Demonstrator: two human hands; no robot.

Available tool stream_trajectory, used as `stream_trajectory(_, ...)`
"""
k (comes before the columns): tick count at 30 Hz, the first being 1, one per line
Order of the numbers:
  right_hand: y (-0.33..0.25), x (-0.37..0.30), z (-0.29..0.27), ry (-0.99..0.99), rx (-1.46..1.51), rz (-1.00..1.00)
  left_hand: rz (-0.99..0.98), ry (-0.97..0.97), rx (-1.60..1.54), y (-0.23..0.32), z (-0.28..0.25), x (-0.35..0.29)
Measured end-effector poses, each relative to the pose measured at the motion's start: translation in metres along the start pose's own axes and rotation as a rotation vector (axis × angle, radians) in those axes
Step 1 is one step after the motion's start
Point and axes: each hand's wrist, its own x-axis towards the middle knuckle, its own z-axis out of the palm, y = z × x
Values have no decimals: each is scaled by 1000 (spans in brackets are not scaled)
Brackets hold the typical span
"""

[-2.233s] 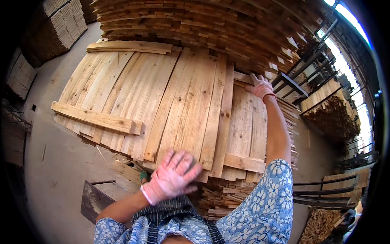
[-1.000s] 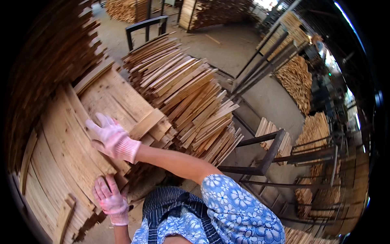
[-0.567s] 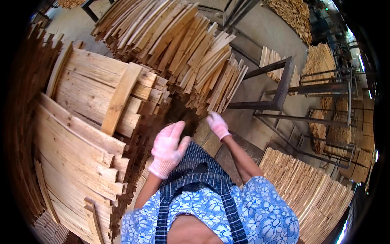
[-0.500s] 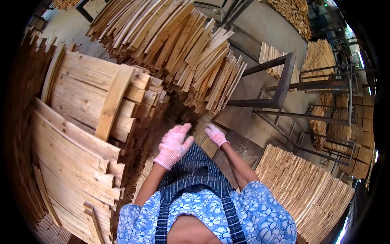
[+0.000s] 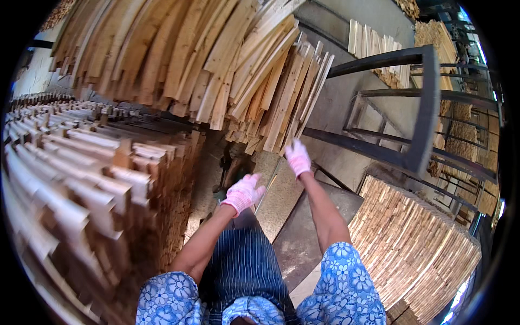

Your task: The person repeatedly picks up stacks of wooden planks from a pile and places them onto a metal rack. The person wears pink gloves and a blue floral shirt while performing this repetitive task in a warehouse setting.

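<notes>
Both my hands wear pale pink knit gloves. My right hand [image 5: 297,157] reaches forward, its fingers stretched toward the near ends of a large heap of long wooden slats [image 5: 216,81]. The fingertips meet the lower right end of that heap in the picture; whether they touch the wood I cannot tell. Lower and to the left, my left hand [image 5: 243,194] hangs over the floor in front of my dark striped apron [image 5: 244,254]. Its thumb and fingers are apart, with nothing seen in them.
On my left rises a tall stack of boards [image 5: 70,189], blurred, with jutting ends. A dark metal frame [image 5: 425,108] stands right of the slats. Close on my right sits a neat stack of thin slats [image 5: 411,244]. A dark flat plate [image 5: 319,227] lies on the floor.
The slat heap now looms larger and nearer, and the left stack shows from another angle. My right hand has gone forward to the slat ends; my left hand has shifted slightly right and down.
</notes>
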Motion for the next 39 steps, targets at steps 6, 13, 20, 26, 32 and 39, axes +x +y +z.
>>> stream_trajectory(6,49,184,3,403,144,318,-41,151,-125,-37,-6,167)
stream_trajectory(13,113,271,53,310,684,575,-199,361,15,-9,33,253)
stream_trajectory(20,97,259,45,12,1015,586,-308,246,-252,-13,16,285)
stream_trajectory(26,105,263,54,219,442,489,-122,288,286,15,32,282)
stream_trajectory(32,73,238,40,217,566,407,-90,472,198,-8,54,287)
stream_trajectory(39,87,242,63,204,889,303,-272,365,2,21,32,291)
